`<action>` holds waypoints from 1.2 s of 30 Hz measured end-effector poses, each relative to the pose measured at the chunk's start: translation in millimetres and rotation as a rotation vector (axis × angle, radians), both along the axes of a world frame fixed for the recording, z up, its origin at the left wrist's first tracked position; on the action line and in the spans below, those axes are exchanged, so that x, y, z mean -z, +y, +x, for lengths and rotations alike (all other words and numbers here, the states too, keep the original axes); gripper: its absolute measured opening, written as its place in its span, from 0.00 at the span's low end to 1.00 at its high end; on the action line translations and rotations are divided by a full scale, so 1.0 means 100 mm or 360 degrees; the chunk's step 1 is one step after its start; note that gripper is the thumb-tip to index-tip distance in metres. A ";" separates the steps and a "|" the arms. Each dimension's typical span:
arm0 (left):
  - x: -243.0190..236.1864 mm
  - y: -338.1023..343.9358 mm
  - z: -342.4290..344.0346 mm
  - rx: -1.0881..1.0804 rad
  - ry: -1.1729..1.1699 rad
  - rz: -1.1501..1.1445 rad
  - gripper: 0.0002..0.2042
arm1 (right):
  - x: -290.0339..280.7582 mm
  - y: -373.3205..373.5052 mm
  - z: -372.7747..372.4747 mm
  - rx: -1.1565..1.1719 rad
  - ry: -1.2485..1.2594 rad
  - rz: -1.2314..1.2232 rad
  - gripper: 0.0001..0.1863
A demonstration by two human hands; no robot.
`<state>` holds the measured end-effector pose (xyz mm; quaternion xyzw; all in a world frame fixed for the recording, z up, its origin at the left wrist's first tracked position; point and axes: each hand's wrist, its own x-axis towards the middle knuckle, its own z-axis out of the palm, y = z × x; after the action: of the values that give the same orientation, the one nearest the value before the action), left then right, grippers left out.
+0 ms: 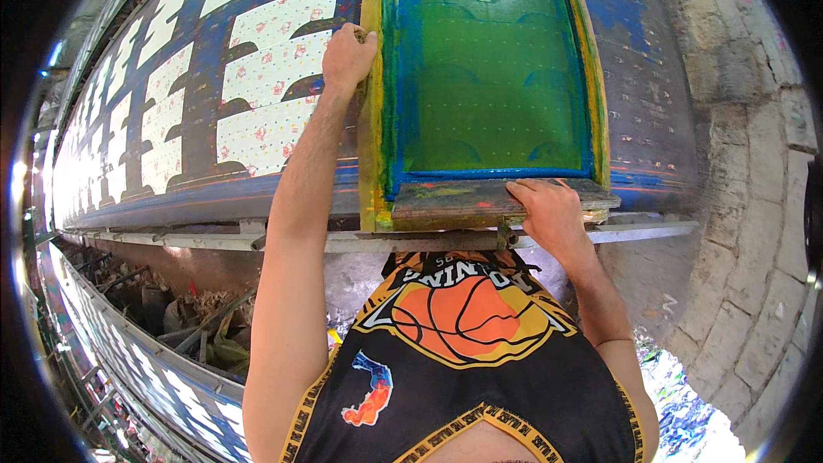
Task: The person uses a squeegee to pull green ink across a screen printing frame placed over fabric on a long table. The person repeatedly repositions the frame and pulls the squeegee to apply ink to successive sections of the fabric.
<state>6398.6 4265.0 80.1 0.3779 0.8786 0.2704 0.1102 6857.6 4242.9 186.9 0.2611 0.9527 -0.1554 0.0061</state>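
A screen-printing frame [370, 133] with a yellow, paint-stained wooden border lies on a long table. Its mesh [493, 94] is green, with blue ink around the inner edges, and faint curved shapes and dots show through. My left hand [350, 58] is closed on the frame's left side, fingers curled over the border. At the near end of the frame, a worn wooden squeegee [454, 199] lies crosswise. My right hand [549, 210] grips its right half, with the fingers over the top of the wood. The squeegee's lower edge is hidden.
Left of the frame, white fabric pieces [279, 64] with small pink prints lie in rows on the blue-stained table [201, 141]. A metal rail [317, 241] runs along the near edge. Another table with pieces [137, 347] stands lower left. A stone-block floor [746, 231] extends on the right.
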 end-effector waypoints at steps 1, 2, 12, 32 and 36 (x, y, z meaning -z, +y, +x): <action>0.01 0.00 0.00 -0.0003 0.0009 0.0003 0.22 | -0.04 -0.01 0.00 0.0027 -0.0025 -0.0022 0.24; 0.02 0.01 -0.01 -0.0006 0.0009 -0.0008 0.22 | -0.08 -0.02 0.00 0.0051 -0.0014 -0.0037 0.22; 0.00 0.01 -0.03 0.0012 -0.0025 0.0011 0.22 | -0.13 0.03 -0.12 0.0078 0.0028 -0.0015 0.24; -0.05 0.02 -0.01 0.0004 -0.0051 0.0035 0.22 | 0.24 0.48 -0.47 0.0153 0.0183 0.0265 0.29; -0.06 0.01 0.00 -0.0010 -0.0040 0.0040 0.21 | 0.35 1.21 -0.91 0.0163 -0.0038 0.0323 0.21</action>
<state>6398.8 4266.1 86.3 0.3730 0.8748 0.2866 0.1156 6766.2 4363.7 152.1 0.3105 0.9488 -0.0552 -0.0168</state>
